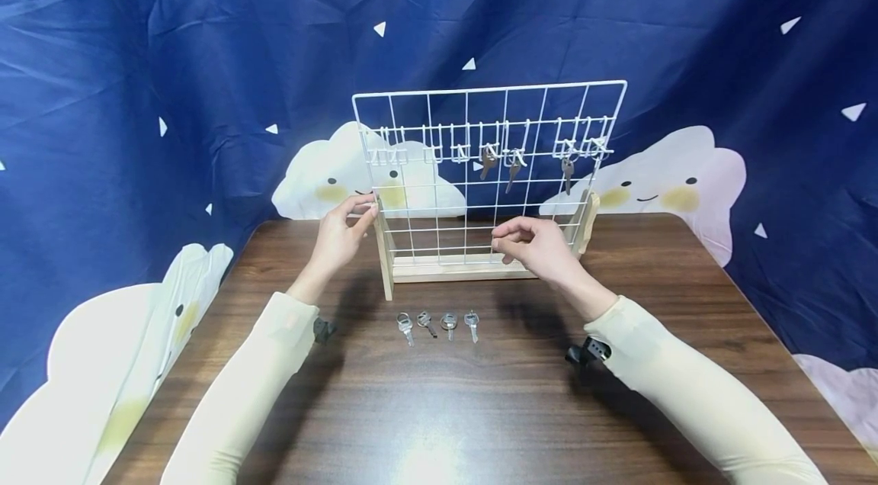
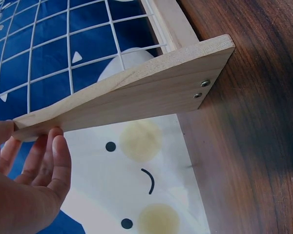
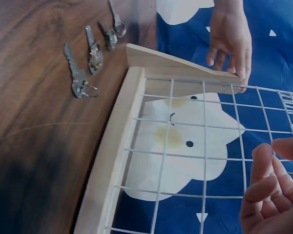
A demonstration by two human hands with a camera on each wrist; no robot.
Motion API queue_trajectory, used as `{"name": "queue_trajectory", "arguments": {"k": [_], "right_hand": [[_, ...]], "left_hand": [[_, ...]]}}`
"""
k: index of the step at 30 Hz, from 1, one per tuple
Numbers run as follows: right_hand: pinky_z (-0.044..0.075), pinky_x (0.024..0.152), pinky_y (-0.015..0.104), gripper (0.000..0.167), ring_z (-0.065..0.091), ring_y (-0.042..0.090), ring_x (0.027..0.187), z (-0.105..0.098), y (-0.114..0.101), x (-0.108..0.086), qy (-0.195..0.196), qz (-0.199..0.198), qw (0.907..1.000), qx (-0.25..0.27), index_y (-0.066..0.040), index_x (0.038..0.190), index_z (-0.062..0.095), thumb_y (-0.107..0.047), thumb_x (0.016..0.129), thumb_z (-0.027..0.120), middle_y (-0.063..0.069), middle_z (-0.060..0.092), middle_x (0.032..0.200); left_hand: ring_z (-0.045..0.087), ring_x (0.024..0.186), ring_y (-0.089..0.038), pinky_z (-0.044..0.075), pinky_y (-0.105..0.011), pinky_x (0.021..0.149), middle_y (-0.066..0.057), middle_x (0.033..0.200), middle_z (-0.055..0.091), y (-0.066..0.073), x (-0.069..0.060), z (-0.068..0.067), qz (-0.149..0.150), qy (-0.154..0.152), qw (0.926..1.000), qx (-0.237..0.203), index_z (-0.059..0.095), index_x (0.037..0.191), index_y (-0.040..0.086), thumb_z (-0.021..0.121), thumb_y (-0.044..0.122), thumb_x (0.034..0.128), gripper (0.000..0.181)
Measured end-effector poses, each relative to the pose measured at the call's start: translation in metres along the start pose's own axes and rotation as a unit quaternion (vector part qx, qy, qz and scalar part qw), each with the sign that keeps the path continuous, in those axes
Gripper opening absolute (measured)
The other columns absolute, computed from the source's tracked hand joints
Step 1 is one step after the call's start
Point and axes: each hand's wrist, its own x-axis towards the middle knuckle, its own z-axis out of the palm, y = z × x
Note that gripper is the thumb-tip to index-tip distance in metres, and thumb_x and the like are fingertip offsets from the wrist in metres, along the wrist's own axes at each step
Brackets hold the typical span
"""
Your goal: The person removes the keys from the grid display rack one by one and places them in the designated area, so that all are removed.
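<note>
A white wire grid rack (image 1: 437,185) stands upright between wooden side supports. My left hand (image 1: 341,232) pinches the top of the left wooden support (image 2: 136,87), thumb on one side and fingers on the other. In front of the lower grid, my right hand (image 1: 538,245) is held with loosely bent fingers (image 3: 261,163) and nothing visible in them. Three keys hang from hooks on the upper grid: a brownish key (image 1: 488,163), another key (image 1: 512,174) and a key further right (image 1: 568,174). Several silver keys (image 1: 449,323) with rings lie in a row on the table.
The rack's wooden base bar (image 1: 453,271) rests on the brown wood table (image 1: 384,409). White hooks (image 1: 432,154) line the grid, some without keys. Behind hangs a blue curtain (image 1: 288,27) with clouds and white triangles. Dark wrist cameras (image 1: 590,351) sit below the sleeves.
</note>
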Motion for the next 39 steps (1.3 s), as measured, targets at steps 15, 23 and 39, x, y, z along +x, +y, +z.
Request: {"name": "queue_trajectory", "arguments": {"k": [15,23,39], "right_hand": [[0.065,0.068,0.031,0.022,0.074,0.018,0.069,-0.004,-0.018,0.009,0.037,-0.028,0.9982,0.037,-0.004,0.105,0.071,-0.018,0.089,0.075,0.006,0.076,0.087],[0.058,0.058,0.021,0.027,0.071,0.013,0.063,-0.009,-0.027,0.014,0.073,-0.049,0.9941,0.064,0.0,0.108,0.07,-0.018,0.089,0.075,0.001,0.075,0.082],[0.053,0.054,0.019,0.023,0.07,0.023,0.065,-0.007,-0.041,0.031,0.139,-0.066,0.9816,0.113,-0.007,0.109,0.071,-0.019,0.089,0.076,0.004,0.074,0.087]], "left_hand": [[0.074,0.094,-0.036,0.065,-0.039,0.073,-0.019,0.113,0.072,-0.001,-0.001,0.0,-0.004,0.002,1.0,-0.003,0.065,0.128,0.013,0.064,0.029,0.0986,0.034],[0.072,0.097,-0.042,0.065,-0.044,0.076,-0.021,0.113,0.071,0.0,-0.001,0.0,-0.003,-0.001,0.9999,-0.014,0.065,0.128,0.012,0.064,0.027,0.0987,0.033],[0.073,0.094,-0.043,0.063,-0.052,0.077,-0.022,0.112,0.071,0.0,-0.001,0.001,-0.001,-0.001,0.9998,-0.02,0.065,0.128,0.011,0.064,0.026,0.0987,0.033]]}}
